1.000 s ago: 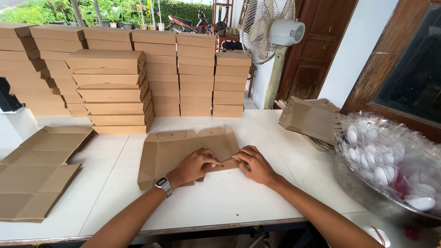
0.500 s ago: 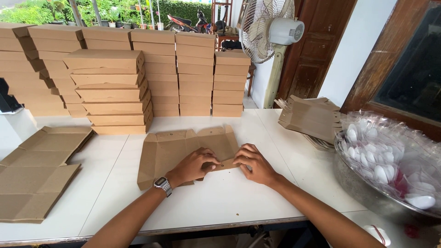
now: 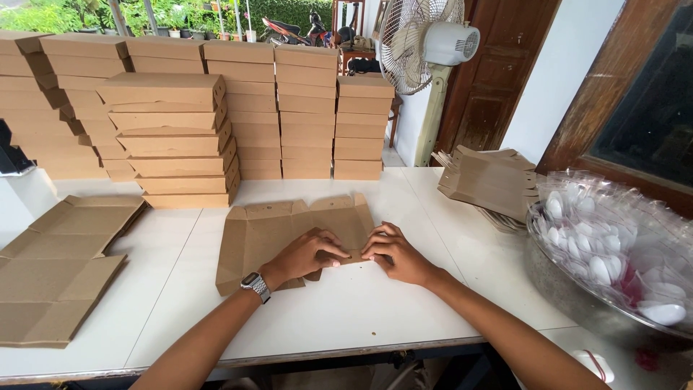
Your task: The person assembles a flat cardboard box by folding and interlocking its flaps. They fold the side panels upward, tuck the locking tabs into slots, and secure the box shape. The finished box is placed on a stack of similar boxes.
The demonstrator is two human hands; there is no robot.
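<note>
Both hands, left point(image 3: 307, 254) and right point(image 3: 395, 253), press fingertips on the flat cardboard blank's point(image 3: 289, 231) near edge on the worktop point(image 3: 361, 310); firm, even pressure along the crease would likely fold cleanly.

Matt brown cardboard blank point(image 3: 289, 235) lies on a smooth, faintly glossy white table point(image 3: 361, 303); clear crinkly plastic packets point(image 3: 613, 238) fill a dull metal basin point(image 3: 570, 296).

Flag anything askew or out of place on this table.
One stack of folded boxes sits crooked: its boxes are staggered and tilted, unlike the straight stacks behind. Otherwise nothing stands out; both hands, left and right, press on a flat cardboard blank lying on the white table.
</note>
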